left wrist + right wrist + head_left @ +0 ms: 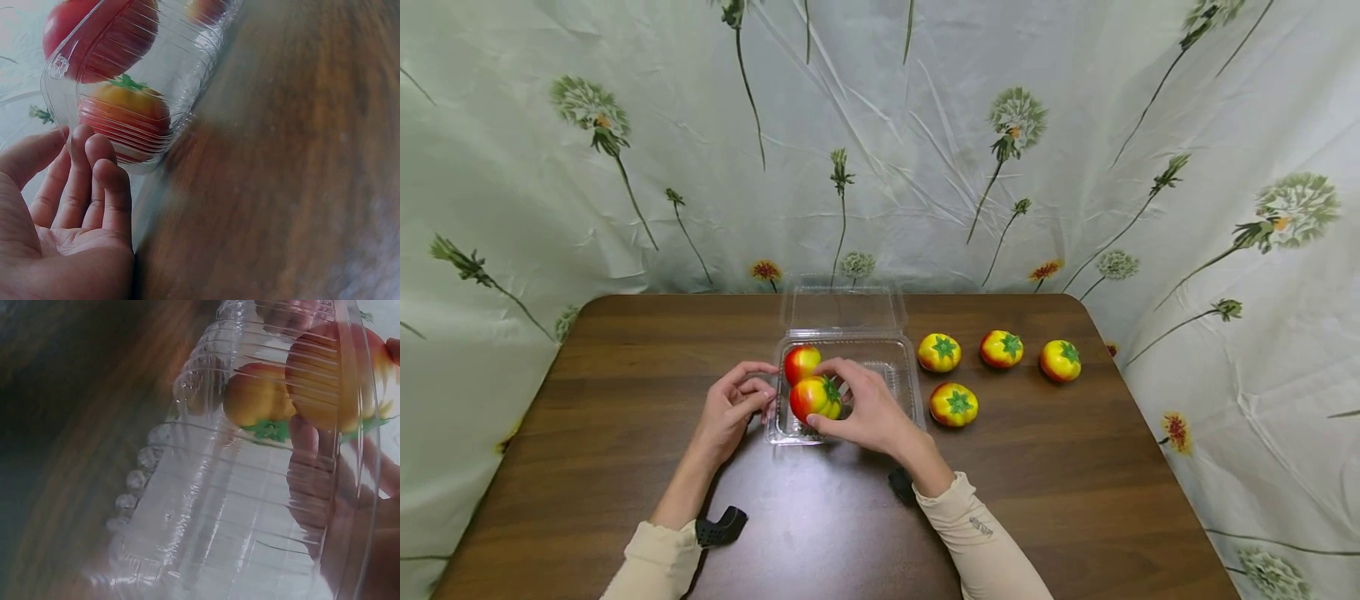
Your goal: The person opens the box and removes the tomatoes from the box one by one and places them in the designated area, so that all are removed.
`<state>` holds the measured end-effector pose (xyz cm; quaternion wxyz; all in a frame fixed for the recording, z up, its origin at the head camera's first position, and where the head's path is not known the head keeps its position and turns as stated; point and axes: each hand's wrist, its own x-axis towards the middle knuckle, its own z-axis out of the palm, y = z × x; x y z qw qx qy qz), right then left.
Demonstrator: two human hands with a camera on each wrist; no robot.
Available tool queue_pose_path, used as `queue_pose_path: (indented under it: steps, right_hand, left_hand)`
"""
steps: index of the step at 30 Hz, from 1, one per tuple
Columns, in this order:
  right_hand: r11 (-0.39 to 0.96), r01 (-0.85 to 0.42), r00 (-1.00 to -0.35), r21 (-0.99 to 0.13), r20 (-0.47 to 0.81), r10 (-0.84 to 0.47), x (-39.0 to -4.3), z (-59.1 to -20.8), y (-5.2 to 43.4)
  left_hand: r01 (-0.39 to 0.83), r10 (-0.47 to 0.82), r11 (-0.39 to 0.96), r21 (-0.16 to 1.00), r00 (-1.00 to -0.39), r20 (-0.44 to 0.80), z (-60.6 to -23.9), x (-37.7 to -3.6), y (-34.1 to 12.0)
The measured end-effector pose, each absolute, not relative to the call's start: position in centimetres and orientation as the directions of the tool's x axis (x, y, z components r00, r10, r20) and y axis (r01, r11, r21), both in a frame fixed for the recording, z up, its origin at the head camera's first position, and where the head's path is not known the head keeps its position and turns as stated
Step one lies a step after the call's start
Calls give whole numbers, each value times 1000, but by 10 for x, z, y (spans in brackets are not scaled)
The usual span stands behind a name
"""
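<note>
A clear plastic clamshell container [880, 340] lies on the table with its lid [844, 310] folded back. My right hand [868, 410] grips a red-and-yellow tomato [815, 400] between thumb and fingers, over the left front part of the container. Behind it, a second tomato [802, 364] sits inside at the left back; through the clear wall the left wrist view shows this tomato [125, 119] too. At the container's left rim [72, 128], my left hand [81, 219] pinches the edge between thumb and fingertips. The right wrist view shows the held tomato [331, 378] through the plastic.
To the right of the container, several more tomatoes stand on the brown wooden table [1075, 500]: two nearer ones [939, 353] [953, 405], then another [1002, 349] and a far-right one [1060, 361]. A flower-patterned curtain [887, 150] hangs behind the table.
</note>
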<state>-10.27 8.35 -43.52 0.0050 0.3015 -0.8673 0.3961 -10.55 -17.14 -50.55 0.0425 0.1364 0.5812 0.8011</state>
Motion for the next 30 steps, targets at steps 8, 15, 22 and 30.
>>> queue_pose_path:
  steps: [8,15,22,30]
  right_hand:
    - [488,-559,-807,-670,306,-505,-96,-439,87]
    - [486,-571,-804,-661,330,-495,-94,-438,91]
    - [462,-582,-802,-669,379,-462,-96,-431,90]
    - [460,-583,-807,-669,410,-426,-94,-424,98]
  left_hand:
    - [91,215,-319,943,-963,165,-508,-101,-170]
    - [83,223,-338,937,-961,166,-507,-100,-165]
    - [110,219,-353,929,-956,197,-505,-105,-167]
    - [88,229,-329,940,-959,170,-503,-106,-170]
